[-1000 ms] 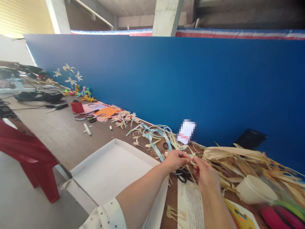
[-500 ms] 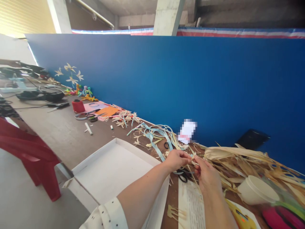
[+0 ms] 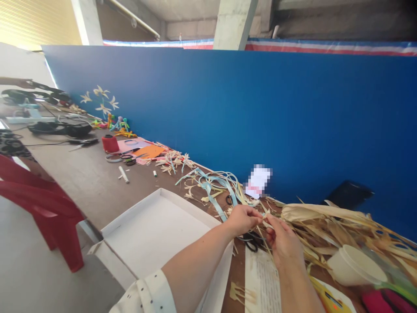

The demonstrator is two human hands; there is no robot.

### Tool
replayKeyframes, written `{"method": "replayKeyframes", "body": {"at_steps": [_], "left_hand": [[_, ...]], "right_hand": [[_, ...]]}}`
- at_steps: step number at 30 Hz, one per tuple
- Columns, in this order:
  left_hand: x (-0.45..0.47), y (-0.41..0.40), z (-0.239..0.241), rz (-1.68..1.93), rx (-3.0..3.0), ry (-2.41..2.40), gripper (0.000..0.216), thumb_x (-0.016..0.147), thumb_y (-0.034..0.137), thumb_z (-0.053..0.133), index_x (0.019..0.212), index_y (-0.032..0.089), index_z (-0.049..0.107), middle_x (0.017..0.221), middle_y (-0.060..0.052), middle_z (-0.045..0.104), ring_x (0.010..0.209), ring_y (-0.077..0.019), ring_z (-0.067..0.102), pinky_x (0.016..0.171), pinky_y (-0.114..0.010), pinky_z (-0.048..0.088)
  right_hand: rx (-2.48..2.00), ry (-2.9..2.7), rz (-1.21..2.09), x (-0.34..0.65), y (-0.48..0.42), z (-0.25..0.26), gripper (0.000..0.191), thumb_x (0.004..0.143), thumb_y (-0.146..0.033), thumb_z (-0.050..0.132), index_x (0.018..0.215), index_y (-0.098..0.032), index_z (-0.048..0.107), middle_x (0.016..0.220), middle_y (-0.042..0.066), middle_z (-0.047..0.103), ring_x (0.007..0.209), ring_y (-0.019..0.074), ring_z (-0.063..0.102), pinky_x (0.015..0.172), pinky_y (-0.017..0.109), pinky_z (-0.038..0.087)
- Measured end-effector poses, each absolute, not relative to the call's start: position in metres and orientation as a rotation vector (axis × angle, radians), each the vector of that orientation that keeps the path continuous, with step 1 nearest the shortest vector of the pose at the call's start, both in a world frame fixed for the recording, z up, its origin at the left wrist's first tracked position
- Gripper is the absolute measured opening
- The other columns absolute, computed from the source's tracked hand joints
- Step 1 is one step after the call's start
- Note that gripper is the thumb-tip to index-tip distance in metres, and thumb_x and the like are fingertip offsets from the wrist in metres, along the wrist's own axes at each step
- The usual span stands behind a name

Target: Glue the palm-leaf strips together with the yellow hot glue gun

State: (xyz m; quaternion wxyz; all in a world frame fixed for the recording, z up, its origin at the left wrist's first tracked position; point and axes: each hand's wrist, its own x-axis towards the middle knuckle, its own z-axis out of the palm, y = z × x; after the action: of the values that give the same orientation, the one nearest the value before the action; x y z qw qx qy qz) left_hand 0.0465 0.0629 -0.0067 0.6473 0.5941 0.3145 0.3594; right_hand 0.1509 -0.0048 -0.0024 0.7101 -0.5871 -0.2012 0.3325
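My left hand [image 3: 241, 220] and my right hand [image 3: 284, 241] meet over the brown table [image 3: 91, 182], both pinching a small pale folded strip piece [image 3: 266, 215] between their fingertips. Black-handled scissors [image 3: 250, 240] lie on the table just under my hands. A heap of dry straw-coloured leaves [image 3: 329, 226] spreads to the right of my right hand. Light blue and cream ribbon strips [image 3: 216, 184] lie just beyond my left hand.
A white shallow box lid [image 3: 156, 234] sits at the near table edge. A white cup [image 3: 352, 266] stands at right, a printed sheet [image 3: 263, 282] under my right wrist. A blue partition [image 3: 260, 117] backs the table. A red spool [image 3: 110, 144], orange paper [image 3: 149, 151] and red plastic chair [image 3: 45, 208] are to the left.
The view has drifted slightly right and down. My hands stay together on the small strip piece, with only small finger movements.
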Motion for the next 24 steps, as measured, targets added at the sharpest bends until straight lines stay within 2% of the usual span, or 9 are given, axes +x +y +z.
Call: {"method": "replayKeyframes", "body": {"at_steps": [6, 10, 13, 19, 24], "left_hand": [[0.046, 0.062, -0.005, 0.818, 1.305, 0.738, 0.018, 0.067, 0.022, 0.067, 0.082, 0.011, 0.069, 0.055, 0.003, 0.053, 0.048, -0.0056, 0.041, 0.048, -0.018, 0.033], [0.046, 0.062, -0.003, 0.836, 1.272, 0.714, 0.017, 0.068, 0.024, 0.067, 0.080, 0.011, 0.068, 0.054, 0.003, 0.052, 0.048, -0.0053, 0.040, 0.048, -0.018, 0.033], [0.045, 0.063, -0.002, 0.847, 1.256, 0.727, 0.016, 0.068, 0.023, 0.067, 0.078, 0.011, 0.067, 0.054, 0.003, 0.053, 0.047, -0.0051, 0.041, 0.048, -0.018, 0.033], [0.044, 0.065, -0.002, 0.831, 1.298, 0.762, 0.016, 0.067, 0.024, 0.067, 0.078, 0.012, 0.067, 0.052, 0.003, 0.053, 0.049, -0.0067, 0.044, 0.052, -0.020, 0.036], [0.042, 0.064, 0.000, 0.845, 1.324, 0.791, 0.018, 0.066, 0.024, 0.068, 0.079, 0.012, 0.068, 0.058, 0.002, 0.056, 0.053, -0.0075, 0.046, 0.055, -0.020, 0.038]], "right_hand": [[-1.317, -0.474, 0.770, 0.150, -0.006, -0.003, 0.048, 0.056, -0.051, 0.077, 0.093, -0.021, 0.069, 0.086, 0.001, 0.065, 0.057, 0.0047, 0.047, 0.047, 0.013, 0.040], [-1.362, -0.534, 0.732, 0.151, -0.007, -0.007, 0.049, 0.052, -0.047, 0.080, 0.092, -0.021, 0.070, 0.079, -0.001, 0.064, 0.057, 0.0058, 0.046, 0.047, 0.014, 0.039], [-1.389, -0.644, 0.706, 0.153, -0.007, -0.010, 0.047, 0.054, -0.043, 0.079, 0.094, -0.020, 0.070, 0.071, -0.001, 0.062, 0.057, 0.0077, 0.046, 0.048, 0.016, 0.039], [-1.511, -0.865, 0.500, 0.161, -0.005, -0.017, 0.050, 0.060, -0.048, 0.071, 0.100, -0.018, 0.069, 0.071, 0.002, 0.064, 0.059, 0.0153, 0.054, 0.051, 0.026, 0.042], [-1.570, -0.898, 0.445, 0.163, -0.005, -0.019, 0.048, 0.062, -0.050, 0.068, 0.100, -0.021, 0.070, 0.071, 0.001, 0.065, 0.062, 0.0177, 0.057, 0.055, 0.028, 0.044]]}}
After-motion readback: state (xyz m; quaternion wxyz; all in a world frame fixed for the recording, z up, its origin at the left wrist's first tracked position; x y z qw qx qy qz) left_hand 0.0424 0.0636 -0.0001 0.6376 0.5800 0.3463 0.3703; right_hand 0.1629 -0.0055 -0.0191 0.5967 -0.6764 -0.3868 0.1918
